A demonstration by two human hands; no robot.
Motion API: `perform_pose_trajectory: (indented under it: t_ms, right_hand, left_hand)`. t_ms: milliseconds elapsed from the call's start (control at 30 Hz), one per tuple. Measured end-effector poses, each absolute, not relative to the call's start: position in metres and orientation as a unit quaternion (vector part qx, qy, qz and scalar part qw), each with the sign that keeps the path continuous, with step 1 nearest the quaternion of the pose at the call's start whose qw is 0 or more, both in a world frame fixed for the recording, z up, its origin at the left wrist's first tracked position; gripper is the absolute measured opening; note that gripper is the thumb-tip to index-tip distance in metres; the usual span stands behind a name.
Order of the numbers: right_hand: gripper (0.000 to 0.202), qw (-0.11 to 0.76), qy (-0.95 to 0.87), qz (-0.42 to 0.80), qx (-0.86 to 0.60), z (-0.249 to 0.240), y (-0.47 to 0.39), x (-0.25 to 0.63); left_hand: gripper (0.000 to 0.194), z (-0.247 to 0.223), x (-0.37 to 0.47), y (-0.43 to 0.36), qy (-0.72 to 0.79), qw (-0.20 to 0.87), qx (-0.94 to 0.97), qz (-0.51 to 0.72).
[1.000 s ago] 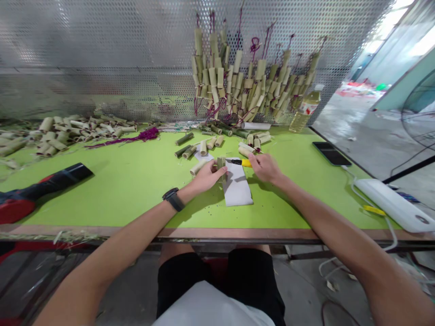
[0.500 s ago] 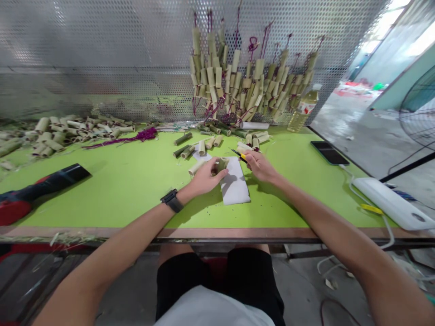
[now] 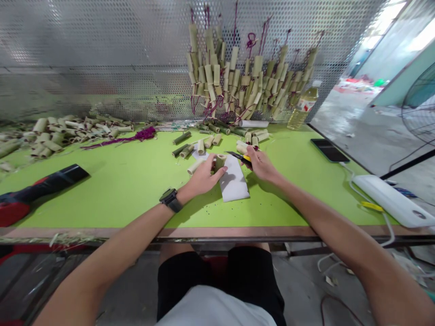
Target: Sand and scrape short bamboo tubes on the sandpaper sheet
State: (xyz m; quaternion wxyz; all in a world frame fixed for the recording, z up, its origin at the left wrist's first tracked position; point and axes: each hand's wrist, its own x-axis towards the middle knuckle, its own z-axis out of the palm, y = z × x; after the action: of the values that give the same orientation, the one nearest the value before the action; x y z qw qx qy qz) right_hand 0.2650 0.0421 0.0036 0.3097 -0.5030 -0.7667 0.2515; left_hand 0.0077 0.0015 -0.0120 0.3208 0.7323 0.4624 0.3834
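A short bamboo tube (image 3: pixel 220 162) stands upright in my left hand (image 3: pixel 204 174), its open end facing up. My left fingers are wrapped round it, with the thumb on the near right side. My right hand (image 3: pixel 261 164) grips a yellow and black utility knife (image 3: pixel 244 158), whose dark blade points left, close to the tube's rim but apart from it. Beneath and between both hands lies a sheet of white paper (image 3: pixel 234 183) on the green tabletop. Another pale bamboo piece (image 3: pixel 194 167) rests just left of my left fingers.
Loose bamboo pieces (image 3: pixel 209 141) lie behind my hands, and a larger pile (image 3: pixel 50 136) sits at the left. Strung bamboo (image 3: pixel 238 81) hangs on the mesh. A red and black power tool (image 3: pixel 41 185), an oil bottle (image 3: pixel 303 106), a phone (image 3: pixel 329 150) and a white power strip (image 3: pixel 394 201) are around.
The knife in my right hand has turned so its blade lies more level, and it has come slightly nearer the bamboo tube. My left hand has hardly moved.
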Motion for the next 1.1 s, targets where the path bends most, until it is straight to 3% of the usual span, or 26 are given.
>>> perform_pose_trajectory:
  t_ms: [200, 400, 500, 733, 900, 1100]
  right_hand:
    - [0.084, 0.279, -0.755, 0.171, -0.568, -0.006, 0.058, 0.272]
    - [0.055, 0.168, -0.714, 0.034, -0.679, -0.005, 0.072, 0.294]
    - [0.047, 0.205, -0.722, -0.006, -0.66, 0.003, 0.066, 0.288]
    - [0.068, 0.318, -0.769, 0.242, -0.499, 0.001, 0.032, 0.24]
    - [0.071, 0.32, -0.788, 0.292, -0.437, -0.005, 0.022, 0.23]
    - [0.075, 0.329, -0.766, 0.318, -0.451, -0.007, 0.023, 0.229]
  left_hand:
    - [0.038, -0.014, 0.006, 0.005, 0.49, 0.316, 0.725, 0.366]
    - [0.033, -0.011, 0.007, 0.005, 0.502, 0.309, 0.741, 0.322]
    - [0.03, -0.012, 0.008, 0.004, 0.476, 0.342, 0.735, 0.339]
    - [0.045, -0.013, 0.009, -0.001, 0.439, 0.348, 0.758, 0.335]
    - [0.059, -0.008, 0.011, -0.001, 0.406, 0.352, 0.778, 0.325]
    - [0.06, -0.007, 0.013, -0.005, 0.402, 0.337, 0.786, 0.327]
